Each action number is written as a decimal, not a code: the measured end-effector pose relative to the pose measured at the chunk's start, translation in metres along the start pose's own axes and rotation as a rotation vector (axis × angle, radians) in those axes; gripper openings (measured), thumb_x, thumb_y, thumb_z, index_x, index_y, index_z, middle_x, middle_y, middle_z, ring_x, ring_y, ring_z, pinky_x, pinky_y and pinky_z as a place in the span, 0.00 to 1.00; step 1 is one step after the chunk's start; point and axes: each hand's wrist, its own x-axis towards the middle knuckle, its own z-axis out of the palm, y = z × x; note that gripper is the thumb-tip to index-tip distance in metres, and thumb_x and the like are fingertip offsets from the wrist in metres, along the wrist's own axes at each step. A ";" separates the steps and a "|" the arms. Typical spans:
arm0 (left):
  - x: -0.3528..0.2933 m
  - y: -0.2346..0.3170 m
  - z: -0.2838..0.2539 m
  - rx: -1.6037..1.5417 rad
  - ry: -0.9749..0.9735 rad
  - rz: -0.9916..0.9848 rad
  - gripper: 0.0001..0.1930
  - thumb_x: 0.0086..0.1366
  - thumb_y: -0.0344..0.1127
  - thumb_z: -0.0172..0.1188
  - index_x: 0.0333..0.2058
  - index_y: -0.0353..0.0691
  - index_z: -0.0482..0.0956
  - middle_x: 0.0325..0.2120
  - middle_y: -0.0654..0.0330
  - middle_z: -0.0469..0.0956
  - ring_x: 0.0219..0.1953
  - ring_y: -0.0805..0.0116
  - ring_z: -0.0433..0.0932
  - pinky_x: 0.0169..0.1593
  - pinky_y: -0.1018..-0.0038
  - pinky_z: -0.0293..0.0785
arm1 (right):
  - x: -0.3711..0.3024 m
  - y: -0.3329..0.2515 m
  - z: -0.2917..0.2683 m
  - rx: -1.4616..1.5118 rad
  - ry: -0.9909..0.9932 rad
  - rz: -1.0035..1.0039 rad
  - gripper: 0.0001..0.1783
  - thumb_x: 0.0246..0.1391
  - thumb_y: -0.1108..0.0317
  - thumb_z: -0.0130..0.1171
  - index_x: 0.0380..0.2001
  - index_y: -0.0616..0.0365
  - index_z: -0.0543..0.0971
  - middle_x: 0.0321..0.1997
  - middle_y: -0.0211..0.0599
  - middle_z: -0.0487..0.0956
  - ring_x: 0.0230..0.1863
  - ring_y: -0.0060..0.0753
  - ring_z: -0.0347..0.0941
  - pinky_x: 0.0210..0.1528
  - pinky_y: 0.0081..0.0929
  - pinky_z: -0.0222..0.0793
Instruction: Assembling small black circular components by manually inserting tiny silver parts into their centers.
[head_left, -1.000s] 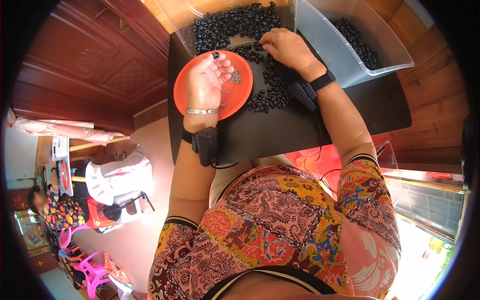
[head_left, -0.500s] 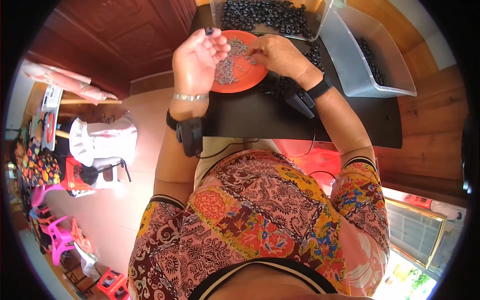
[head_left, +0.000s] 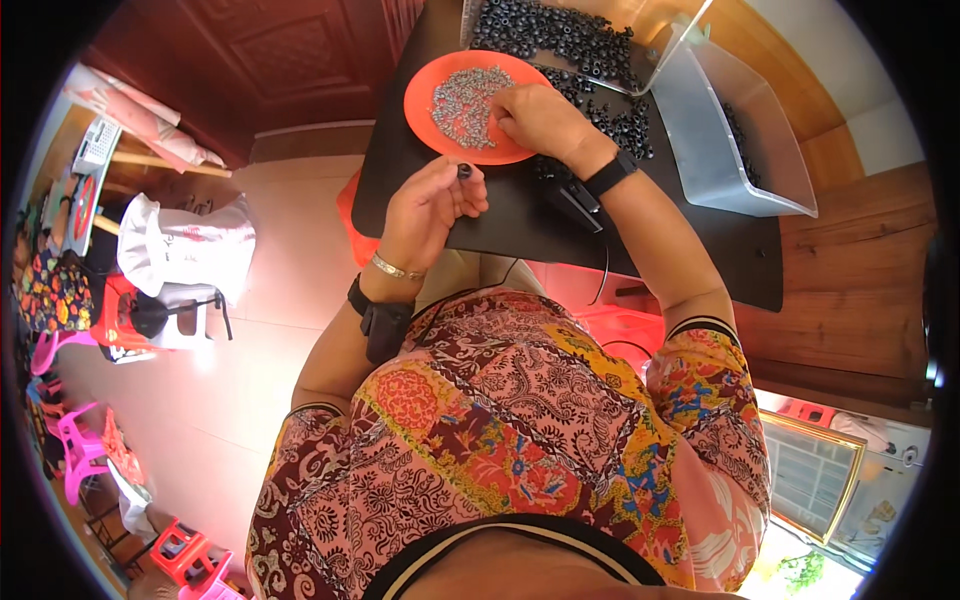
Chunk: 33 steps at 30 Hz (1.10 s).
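Work in hand looks like picking from the orange plate [head_left: 424, 102] at the desk's [head_left: 730, 262] left: the right hand [head_left: 550, 118] has its fingers bunched at small grey metal pieces [head_left: 460, 98] there; I cannot tell whether they grip one. Nearer, the left hand's [head_left: 425, 212] fingers pinch a black part [head_left: 464, 171]. Pieces this tiny call for a fine pinch next. More black parts lie in the far clear box [head_left: 688, 38], in the translucent bin [head_left: 700, 120] at right, and loose between.

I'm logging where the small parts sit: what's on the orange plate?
Many small silvery-grey pieces lie spread across the orange plate. The right hand is over its right side, so whatever lies beneath that hand cannot be seen.
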 end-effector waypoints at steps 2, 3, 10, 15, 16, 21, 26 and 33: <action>0.002 -0.005 0.001 -0.016 0.006 0.000 0.12 0.68 0.39 0.45 0.37 0.37 0.74 0.33 0.59 0.76 0.34 0.67 0.76 0.40 0.74 0.70 | -0.002 0.000 -0.001 -0.014 0.011 -0.015 0.05 0.45 0.71 0.55 0.27 0.59 0.75 0.29 0.44 0.78 0.35 0.49 0.75 0.38 0.39 0.71; 0.003 -0.006 0.000 -0.025 0.010 0.006 0.12 0.68 0.39 0.45 0.37 0.37 0.74 0.33 0.59 0.76 0.34 0.67 0.76 0.40 0.74 0.70 | -0.003 -0.002 -0.001 -0.023 0.022 -0.023 0.05 0.45 0.71 0.54 0.27 0.59 0.75 0.28 0.44 0.78 0.35 0.50 0.75 0.38 0.40 0.71; 0.009 -0.013 0.004 0.020 -0.052 -0.012 0.13 0.67 0.40 0.47 0.37 0.36 0.73 0.33 0.59 0.76 0.35 0.68 0.75 0.44 0.72 0.70 | -0.007 -0.007 -0.012 -0.057 -0.027 0.062 0.06 0.45 0.73 0.53 0.30 0.60 0.75 0.30 0.46 0.79 0.33 0.52 0.76 0.36 0.41 0.72; 0.006 -0.016 -0.003 -0.109 -0.060 0.048 0.12 0.67 0.39 0.46 0.37 0.37 0.73 0.34 0.58 0.75 0.36 0.66 0.75 0.45 0.70 0.69 | -0.013 -0.010 -0.022 0.106 0.131 0.051 0.12 0.49 0.73 0.56 0.39 0.58 0.78 0.30 0.44 0.80 0.32 0.42 0.78 0.37 0.32 0.74; 0.006 -0.016 -0.005 -0.135 -0.064 0.047 0.12 0.68 0.39 0.46 0.37 0.37 0.73 0.34 0.58 0.75 0.37 0.65 0.75 0.45 0.69 0.70 | -0.015 -0.011 -0.025 0.106 0.130 0.050 0.12 0.49 0.73 0.56 0.39 0.58 0.78 0.30 0.44 0.80 0.32 0.42 0.78 0.37 0.32 0.74; 0.008 -0.015 -0.004 -0.140 -0.055 0.035 0.11 0.68 0.39 0.46 0.37 0.37 0.72 0.34 0.57 0.75 0.37 0.64 0.75 0.46 0.68 0.70 | -0.017 0.003 -0.021 0.534 0.014 0.209 0.12 0.54 0.72 0.56 0.42 0.60 0.77 0.30 0.32 0.78 0.33 0.19 0.71 0.37 0.20 0.69; 0.007 -0.018 -0.009 -0.147 -0.073 0.056 0.14 0.67 0.41 0.46 0.38 0.34 0.71 0.34 0.55 0.74 0.38 0.62 0.74 0.47 0.67 0.70 | -0.019 -0.004 -0.028 0.504 -0.015 0.247 0.11 0.50 0.72 0.57 0.39 0.62 0.78 0.29 0.36 0.78 0.33 0.26 0.74 0.38 0.23 0.71; 0.006 -0.016 -0.009 -0.148 -0.068 0.055 0.14 0.67 0.41 0.46 0.38 0.34 0.71 0.35 0.55 0.74 0.38 0.62 0.74 0.47 0.67 0.70 | -0.016 -0.002 -0.022 0.337 0.044 0.174 0.09 0.48 0.73 0.57 0.35 0.63 0.78 0.24 0.36 0.77 0.27 0.27 0.73 0.33 0.25 0.70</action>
